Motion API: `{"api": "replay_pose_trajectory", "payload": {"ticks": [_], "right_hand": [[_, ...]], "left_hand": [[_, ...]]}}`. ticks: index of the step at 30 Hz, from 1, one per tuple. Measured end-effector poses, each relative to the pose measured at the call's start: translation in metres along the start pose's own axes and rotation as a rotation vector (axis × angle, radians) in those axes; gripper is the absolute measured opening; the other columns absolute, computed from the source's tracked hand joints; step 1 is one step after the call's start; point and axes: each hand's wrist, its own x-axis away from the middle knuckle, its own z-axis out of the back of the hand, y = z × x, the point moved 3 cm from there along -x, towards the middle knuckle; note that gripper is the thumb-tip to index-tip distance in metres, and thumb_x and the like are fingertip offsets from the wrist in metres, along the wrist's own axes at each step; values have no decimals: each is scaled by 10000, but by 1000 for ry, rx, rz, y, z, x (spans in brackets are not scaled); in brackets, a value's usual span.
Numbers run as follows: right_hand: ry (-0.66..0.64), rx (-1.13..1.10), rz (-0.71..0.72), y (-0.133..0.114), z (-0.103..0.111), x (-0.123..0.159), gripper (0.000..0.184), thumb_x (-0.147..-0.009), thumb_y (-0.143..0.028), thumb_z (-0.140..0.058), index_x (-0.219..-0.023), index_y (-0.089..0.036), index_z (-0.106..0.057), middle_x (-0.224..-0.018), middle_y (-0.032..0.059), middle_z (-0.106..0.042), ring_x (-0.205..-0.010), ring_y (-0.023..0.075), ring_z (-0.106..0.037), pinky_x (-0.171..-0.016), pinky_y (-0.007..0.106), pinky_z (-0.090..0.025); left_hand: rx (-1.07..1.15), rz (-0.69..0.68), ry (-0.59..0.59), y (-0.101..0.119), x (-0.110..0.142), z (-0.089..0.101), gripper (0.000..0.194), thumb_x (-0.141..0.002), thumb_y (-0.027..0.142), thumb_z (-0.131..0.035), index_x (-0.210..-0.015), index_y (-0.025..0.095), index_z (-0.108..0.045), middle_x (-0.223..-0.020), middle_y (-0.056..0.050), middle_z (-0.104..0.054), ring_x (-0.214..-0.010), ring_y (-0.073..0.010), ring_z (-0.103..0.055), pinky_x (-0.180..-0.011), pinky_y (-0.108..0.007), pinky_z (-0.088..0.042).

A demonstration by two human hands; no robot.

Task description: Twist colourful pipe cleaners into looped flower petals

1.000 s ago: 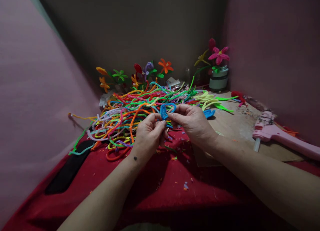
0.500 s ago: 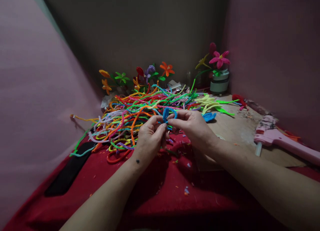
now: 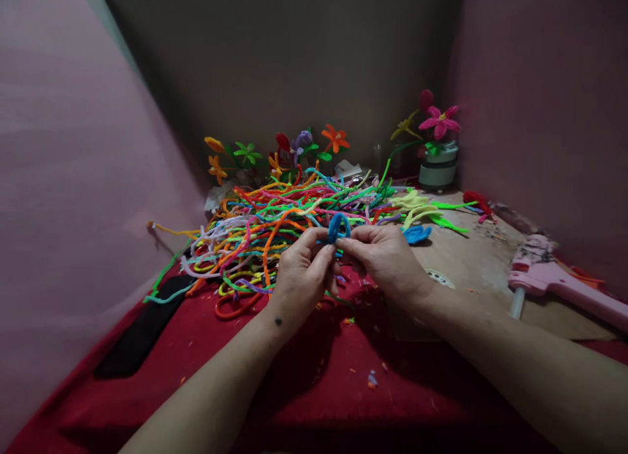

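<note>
A blue pipe cleaner (image 3: 339, 226), bent into upright loops, is pinched between both hands in the middle of the view. My left hand (image 3: 309, 261) grips its base with thumb and fingers from the left. From the right, my right hand (image 3: 385, 254) pinches the same base, fingertips close to the left ones. Fingers hide the lower part of the loops. Just beyond my right hand, a blue pipe-cleaner piece (image 3: 417, 235) lies on the brown board (image 3: 483, 254). Behind my hands spreads a pile of many-coloured pipe cleaners (image 3: 289, 212).
A pink glue gun (image 3: 544, 271) rests on the board at the right. Pipe-cleaner flowers (image 3: 335, 138) stand along the back, and a pink flower (image 3: 440, 122) rises by a pale green jar (image 3: 438, 166). A black flat strip (image 3: 142, 333) lies left on the red cloth (image 3: 314, 388).
The blue loops have turned and now look narrower and closer together, still between both hands. My right fingers have drawn in near the base. The whole view has shifted slightly.
</note>
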Motion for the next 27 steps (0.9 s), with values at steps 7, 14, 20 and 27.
{"api": "replay_pose_trajectory", "payload": {"ticks": [7,14,20,27], "right_hand": [[-65,-157,25,-3,-3,-2,207,-697,-339,-650,-684,-149,-570,-581,-27,-542,-515,84,-482,-503,231,-376],[-70,-402,-33,8,5,-11,187,-669,-290,-690,-664,-137,-582,-597,-22,-561,-529,75,-494,-537,226,-389],[-73,-528,-132,11,3,-13,237,-642,-301,-713,-598,-140,-545,-537,-27,-552,-473,80,-492,-511,235,-393],[-59,-514,-134,12,3,-12,251,-612,-298,-733,-586,-142,-538,-524,-33,-545,-463,74,-484,-504,230,-400]], "left_hand": [[4,-4,-24,2,-1,-1,121,-803,267,-506,-869,168,-487,-543,44,-560,-336,-89,-510,-306,-164,-368],[51,89,-165,2,1,-4,131,-824,295,-488,-853,166,-481,-598,18,-606,-368,-104,-548,-314,-171,-387],[73,204,-247,1,-4,5,172,-802,310,-525,-785,139,-516,-479,-10,-606,-310,-104,-497,-295,-177,-375],[37,313,-238,-3,-9,15,179,-760,301,-559,-702,134,-536,-450,-12,-595,-261,-72,-421,-279,-160,-310]]}}
